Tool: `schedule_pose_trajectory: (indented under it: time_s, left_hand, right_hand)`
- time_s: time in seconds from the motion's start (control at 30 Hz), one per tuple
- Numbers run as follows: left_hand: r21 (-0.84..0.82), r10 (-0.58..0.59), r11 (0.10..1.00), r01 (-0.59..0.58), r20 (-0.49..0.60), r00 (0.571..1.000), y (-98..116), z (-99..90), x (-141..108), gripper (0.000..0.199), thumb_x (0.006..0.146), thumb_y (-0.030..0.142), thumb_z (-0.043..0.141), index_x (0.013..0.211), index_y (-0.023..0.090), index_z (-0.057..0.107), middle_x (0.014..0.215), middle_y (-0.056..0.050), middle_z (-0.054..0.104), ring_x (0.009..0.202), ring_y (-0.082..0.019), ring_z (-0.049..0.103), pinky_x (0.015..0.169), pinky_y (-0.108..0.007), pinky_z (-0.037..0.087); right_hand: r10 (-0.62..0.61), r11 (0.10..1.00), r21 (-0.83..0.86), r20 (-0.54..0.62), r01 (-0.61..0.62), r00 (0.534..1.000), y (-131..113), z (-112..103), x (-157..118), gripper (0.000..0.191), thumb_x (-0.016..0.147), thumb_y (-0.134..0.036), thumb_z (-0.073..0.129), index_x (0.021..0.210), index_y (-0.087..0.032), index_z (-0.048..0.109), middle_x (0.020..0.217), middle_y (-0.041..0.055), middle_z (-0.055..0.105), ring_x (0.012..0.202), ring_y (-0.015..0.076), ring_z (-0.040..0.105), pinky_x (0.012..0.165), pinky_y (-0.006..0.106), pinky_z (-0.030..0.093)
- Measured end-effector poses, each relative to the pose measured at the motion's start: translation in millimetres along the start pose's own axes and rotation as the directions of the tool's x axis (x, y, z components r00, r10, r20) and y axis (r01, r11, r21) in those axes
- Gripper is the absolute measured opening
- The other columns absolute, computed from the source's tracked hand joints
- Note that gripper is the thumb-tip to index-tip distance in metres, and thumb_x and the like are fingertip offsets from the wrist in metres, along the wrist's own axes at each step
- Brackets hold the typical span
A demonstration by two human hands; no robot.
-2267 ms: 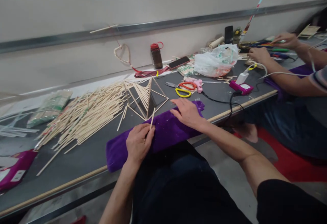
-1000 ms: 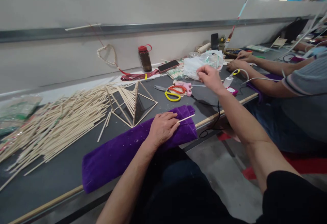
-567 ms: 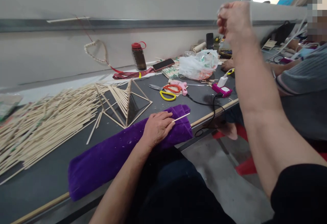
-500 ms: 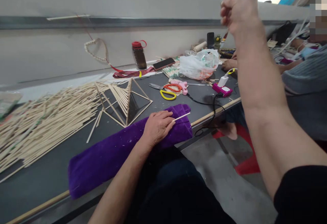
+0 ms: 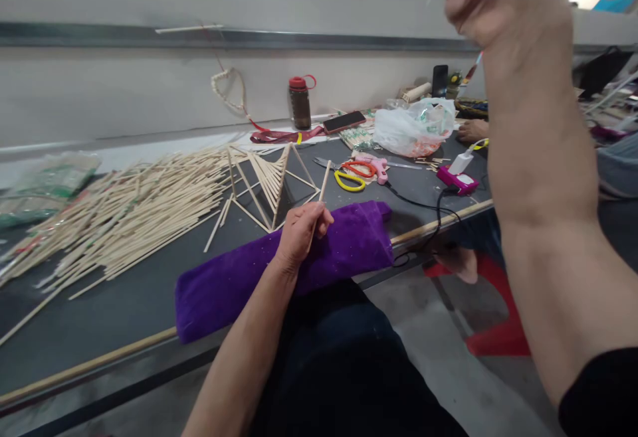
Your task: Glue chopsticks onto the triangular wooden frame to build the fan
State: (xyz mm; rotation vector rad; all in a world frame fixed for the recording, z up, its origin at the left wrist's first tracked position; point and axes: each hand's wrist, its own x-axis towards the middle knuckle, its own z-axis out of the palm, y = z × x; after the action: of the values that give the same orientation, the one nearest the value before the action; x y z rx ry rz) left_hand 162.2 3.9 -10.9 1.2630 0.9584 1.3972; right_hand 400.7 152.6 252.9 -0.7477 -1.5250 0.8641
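Note:
My left hand (image 5: 302, 232) is closed round a thin wooden stick (image 5: 325, 181), which points up and away from me. Beneath that hand lies a folded purple cloth (image 5: 219, 297) along the table's front edge. My right hand (image 5: 501, 0) is raised high at the upper right, partly cut off by the top of the picture. Its fingers are curled in; whatever they may hold is hidden. Just beyond the cloth stands a pyramid-like frame of glued sticks (image 5: 270, 181). Scissors (image 5: 350, 188) with orange and yellow handles lie by a pink glue gun (image 5: 377, 167).
A big heap of loose sticks (image 5: 159, 211) covers the left of the table. Towards the wall are a bottle (image 5: 300, 108), a phone (image 5: 343, 122) and a plastic bag (image 5: 413, 130). A purple power socket (image 5: 457, 180) trails a black cable. Another person's hand (image 5: 472, 131) rests farther right.
The stick in my left hand has swung from lying low towards the right to pointing up, and the fingers have curled in. My right hand stays raised. The view has shifted.

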Motion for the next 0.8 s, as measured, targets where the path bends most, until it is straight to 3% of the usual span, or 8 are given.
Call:
schedule_pose_trajectory:
  time_s: [0.07,0.1,0.17,0.23,0.33,0.5,0.7,0.8]
  left_hand:
    - [-0.065,-0.010,0.998,0.012,0.023,1.000,1,-1.4,-1,0.037,0.083,0.041,0.056,0.057,0.016,0.062,0.044,0.003,0.043,0.042,-0.009,0.038,0.044,-0.023,0.028]
    - [-0.088,-0.010,0.996,0.013,0.032,0.999,2,-1.7,-1,0.036,0.083,0.041,0.057,0.057,0.016,0.062,0.044,0.003,0.042,0.042,-0.009,0.038,0.043,-0.023,0.027]
    - [-0.131,-0.011,0.991,0.017,0.043,0.999,3,-1.7,-1,0.036,0.081,0.040,0.057,0.055,0.016,0.061,0.044,0.002,0.040,0.042,-0.009,0.037,0.043,-0.024,0.026]
    - [-0.173,-0.014,0.985,0.021,0.044,0.999,5,-1.4,-1,0.035,0.081,0.039,0.058,0.055,0.016,0.060,0.043,0.003,0.039,0.041,-0.009,0.037,0.042,-0.024,0.025]
    - [-0.217,-0.011,0.976,0.019,0.038,0.999,6,-0.9,-1,0.033,0.080,0.036,0.058,0.055,0.016,0.061,0.042,0.003,0.039,0.040,-0.009,0.037,0.041,-0.024,0.024]
    - [-0.239,-0.017,0.971,0.025,0.033,0.999,7,0.2,0,0.032,0.080,0.035,0.058,0.055,0.016,0.061,0.042,0.003,0.038,0.040,-0.009,0.038,0.040,-0.023,0.025]
    - [-0.222,-0.017,0.975,0.022,0.025,1.000,7,1.6,-1,0.033,0.080,0.036,0.059,0.054,0.016,0.061,0.043,0.002,0.039,0.040,-0.009,0.037,0.040,-0.023,0.026]
    - [-0.202,-0.029,0.979,0.029,0.002,1.000,7,1.6,0,0.035,0.080,0.038,0.059,0.053,0.016,0.060,0.042,0.003,0.039,0.039,-0.009,0.038,0.040,-0.023,0.026]
  right_hand:
    - [0.042,0.995,-0.092,0.066,-0.035,0.997,24,14,-24,0.011,0.075,-0.001,0.045,0.076,-0.009,0.053,0.056,-0.0047,0.060,0.048,0.0006,0.056,0.047,0.012,0.025]
    - [0.073,0.990,-0.135,0.169,-0.050,0.983,40,21,-37,0.011,0.074,0.000,0.053,0.080,-0.007,0.058,0.056,-0.0016,0.063,0.046,0.0047,0.058,0.044,0.011,0.029]
    - [0.219,0.961,-0.243,0.362,-0.135,0.906,71,36,-66,0.009,0.070,-0.001,0.062,0.076,-0.008,0.063,0.055,0.0008,0.064,0.043,0.0076,0.058,0.037,0.012,0.034]
    - [0.371,0.917,-0.335,0.518,-0.216,0.770,98,50,-93,0.008,0.069,-0.004,0.066,0.076,-0.010,0.065,0.057,0.0014,0.064,0.045,0.0081,0.058,0.036,0.013,0.036]
    - [0.422,0.899,-0.380,0.623,-0.216,0.659,123,65,-119,0.003,0.072,-0.013,0.068,0.074,-0.012,0.067,0.060,0.0007,0.064,0.050,0.0077,0.059,0.037,0.013,0.037]
    - [0.405,0.910,-0.355,0.656,-0.214,0.636,141,78,-131,0.003,0.072,-0.012,0.065,0.074,-0.014,0.065,0.056,-0.0028,0.059,0.047,0.0050,0.053,0.036,0.013,0.033]
    - [0.355,0.932,-0.236,0.742,-0.273,0.569,152,85,-143,0.032,0.072,-0.011,0.063,0.103,-0.018,0.065,0.070,-0.0029,0.065,0.053,0.0066,0.058,0.044,0.016,0.043]
    - [0.345,0.937,-0.240,0.747,-0.253,0.568,153,86,-145,0.021,0.073,-0.015,0.064,0.093,-0.016,0.068,0.065,-0.0025,0.064,0.052,0.0061,0.057,0.045,0.015,0.044]
